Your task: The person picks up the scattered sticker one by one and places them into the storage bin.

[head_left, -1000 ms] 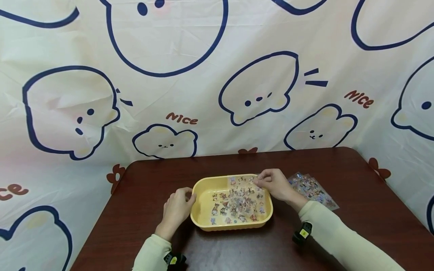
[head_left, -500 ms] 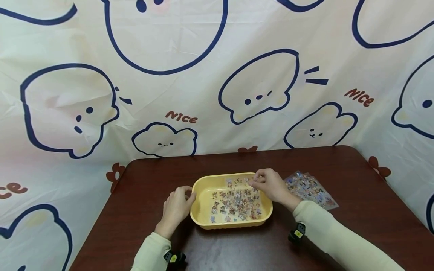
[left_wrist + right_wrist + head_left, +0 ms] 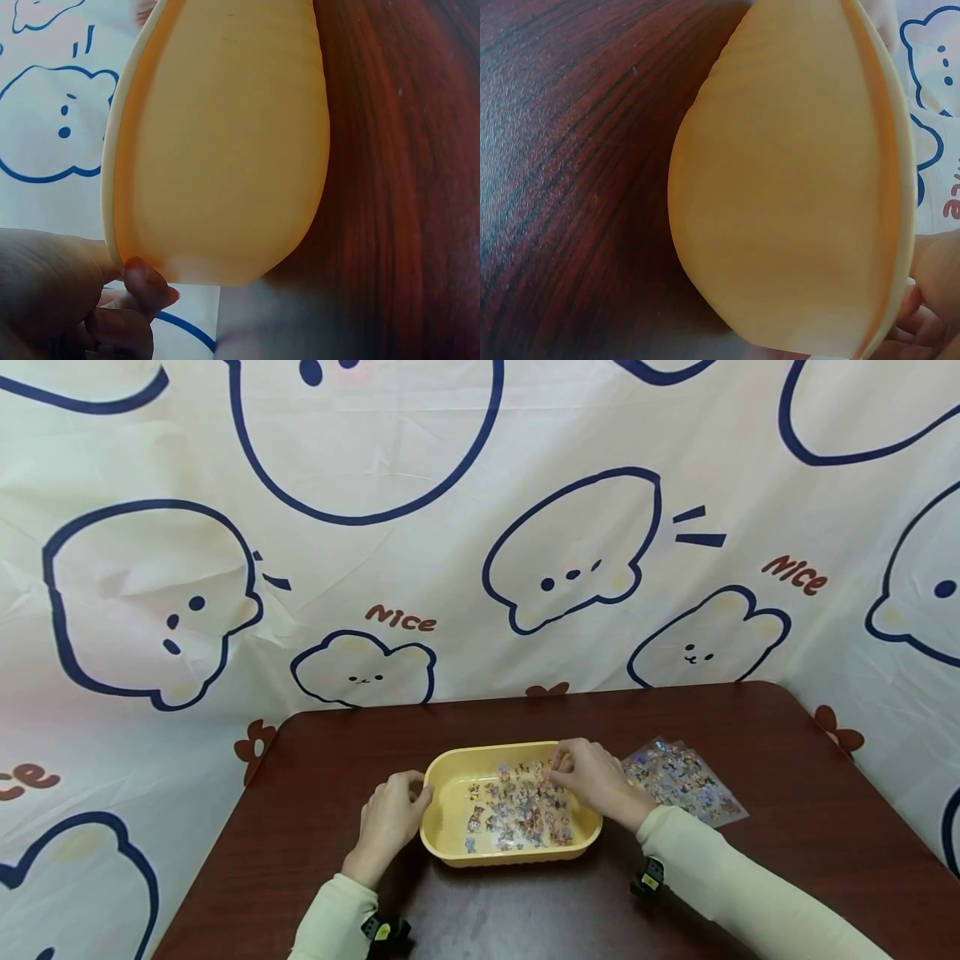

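Note:
A yellow plastic tray (image 3: 444, 827) stands on the table, its outer wall filling much of both wrist views. Inside it lies a clear sticker sheet (image 3: 517, 814) printed with small cartoon figures. At the tray's left end, my left hand (image 3: 392, 817) pinches the rim between thumb and fingers; the left wrist view shows the thumb against the tray's corner. My right hand (image 3: 597, 783) reaches over the right end and pinches the sheet near its upper right corner. In the right wrist view, the tray wall hides part of the right hand (image 3: 922, 322).
More clear sticker sheets (image 3: 686, 783) overlap on the table to the right of the tray, partly behind the right forearm. The dark brown table (image 3: 495, 918) meets a white cloth (image 3: 465, 568) with cartoon outlines at its back and sides.
My right hand has moved left and slightly inward over the tray, shifting the sheet left and lower, away from the right rim. The left hand has stayed at the tray's left end.

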`<action>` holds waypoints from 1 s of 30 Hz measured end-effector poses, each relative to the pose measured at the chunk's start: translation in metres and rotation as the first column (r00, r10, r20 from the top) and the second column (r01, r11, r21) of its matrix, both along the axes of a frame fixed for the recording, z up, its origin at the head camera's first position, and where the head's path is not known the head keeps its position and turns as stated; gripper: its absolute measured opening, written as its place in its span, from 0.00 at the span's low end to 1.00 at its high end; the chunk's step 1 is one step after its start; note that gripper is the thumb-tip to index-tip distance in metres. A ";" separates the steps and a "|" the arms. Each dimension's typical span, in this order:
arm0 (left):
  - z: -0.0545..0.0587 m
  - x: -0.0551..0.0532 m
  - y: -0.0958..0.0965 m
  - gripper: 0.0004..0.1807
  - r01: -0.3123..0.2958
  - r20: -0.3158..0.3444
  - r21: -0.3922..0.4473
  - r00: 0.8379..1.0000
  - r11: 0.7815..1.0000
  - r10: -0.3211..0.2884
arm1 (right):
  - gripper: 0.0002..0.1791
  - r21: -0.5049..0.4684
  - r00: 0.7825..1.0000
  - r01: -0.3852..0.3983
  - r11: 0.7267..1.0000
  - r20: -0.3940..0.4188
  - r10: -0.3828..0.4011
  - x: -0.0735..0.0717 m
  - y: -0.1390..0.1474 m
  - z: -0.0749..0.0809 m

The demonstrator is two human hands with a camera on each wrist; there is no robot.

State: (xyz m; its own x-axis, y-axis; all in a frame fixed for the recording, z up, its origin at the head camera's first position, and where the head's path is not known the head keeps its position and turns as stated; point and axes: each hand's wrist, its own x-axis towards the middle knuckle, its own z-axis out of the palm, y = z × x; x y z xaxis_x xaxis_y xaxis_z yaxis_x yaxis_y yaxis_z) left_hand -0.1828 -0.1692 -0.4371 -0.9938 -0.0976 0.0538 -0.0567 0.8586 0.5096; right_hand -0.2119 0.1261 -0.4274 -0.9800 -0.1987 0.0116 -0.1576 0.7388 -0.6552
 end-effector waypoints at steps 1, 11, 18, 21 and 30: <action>0.000 0.000 0.000 0.14 -0.001 0.001 0.001 1.000 1.000 0.001 | 0.07 0.016 1.000 0.005 1.000 -0.005 -0.005 0.000 -0.001 0.000; 0.000 0.000 0.000 0.13 -0.007 0.006 0.008 1.000 1.000 0.007 | 0.13 0.086 1.000 0.019 0.996 0.005 -0.020 0.000 -0.002 0.004; 0.001 0.000 0.000 0.13 -0.003 -0.005 0.010 1.000 1.000 0.003 | 0.22 0.117 1.000 0.005 0.993 -0.011 -0.003 0.000 0.001 0.008; 0.001 0.000 0.000 0.14 -0.002 -0.008 0.009 1.000 1.000 0.002 | 0.22 0.139 0.999 0.002 0.990 -0.043 0.004 0.000 0.002 0.008; 0.000 0.001 0.001 0.13 -0.003 -0.002 0.010 1.000 1.000 0.003 | 0.24 0.242 0.994 0.038 0.970 -0.113 -0.011 0.000 0.002 0.008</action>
State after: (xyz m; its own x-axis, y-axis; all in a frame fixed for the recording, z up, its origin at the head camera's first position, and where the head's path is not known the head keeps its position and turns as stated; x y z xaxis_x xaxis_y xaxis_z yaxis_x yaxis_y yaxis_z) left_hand -0.1823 -0.1686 -0.4373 -0.9934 -0.1007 0.0544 -0.0581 0.8532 0.5183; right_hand -0.2117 0.1281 -0.4198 -0.9799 -0.1851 0.0741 -0.1988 0.8783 -0.4348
